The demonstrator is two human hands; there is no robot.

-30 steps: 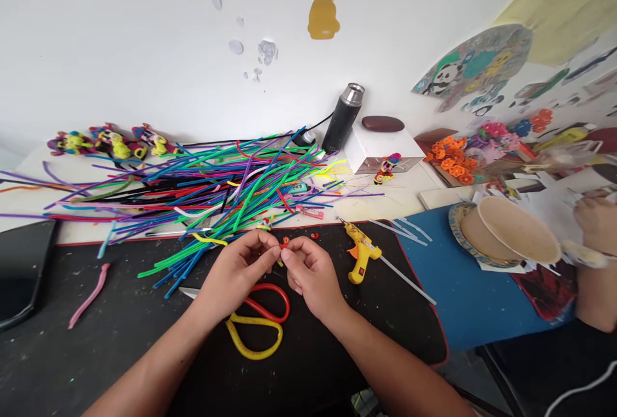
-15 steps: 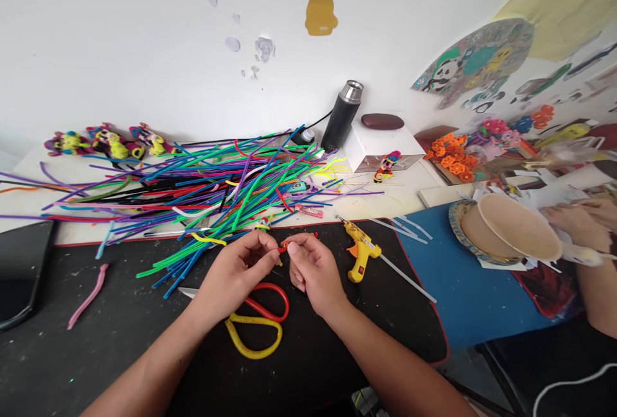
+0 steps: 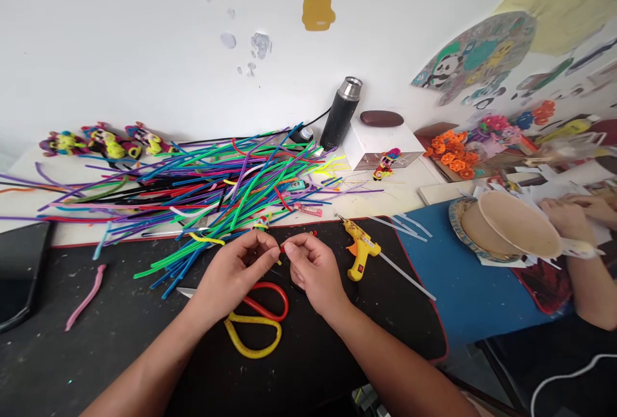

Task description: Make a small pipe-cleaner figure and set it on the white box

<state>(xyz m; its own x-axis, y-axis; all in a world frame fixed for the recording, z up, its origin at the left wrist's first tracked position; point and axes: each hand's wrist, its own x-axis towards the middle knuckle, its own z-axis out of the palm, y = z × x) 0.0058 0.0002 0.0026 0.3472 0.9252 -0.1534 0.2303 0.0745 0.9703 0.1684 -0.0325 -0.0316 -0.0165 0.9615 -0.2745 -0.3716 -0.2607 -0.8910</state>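
My left hand (image 3: 241, 269) and my right hand (image 3: 314, 269) meet over the black mat, thumbs and fingertips pinched together. Between them is a small red piece of pipe cleaner (image 3: 283, 247), mostly hidden by the fingertips. Under my left wrist lie scissors (image 3: 253, 337) with one red and one yellow handle. Just behind my hands stands a small colourful figure (image 3: 263, 223), partly covered. A yellow hot glue gun (image 3: 361, 250) with a glue stick in its back rests to the right of my right hand.
Loose pipe cleaners (image 3: 231, 179) spread in a heap along the back. Several fuzzy figures (image 3: 103, 142) lie at the far left. A thermos (image 3: 341, 114) stands beside a white box (image 3: 380, 141). At right, a co-worker's hands (image 3: 573, 214) are near a tan bowl-shaped object (image 3: 520, 224).
My fingertips have drawn slightly closer around the red piece, so less of it shows. The whole view has shifted a little. The co-worker's hands have moved slightly.
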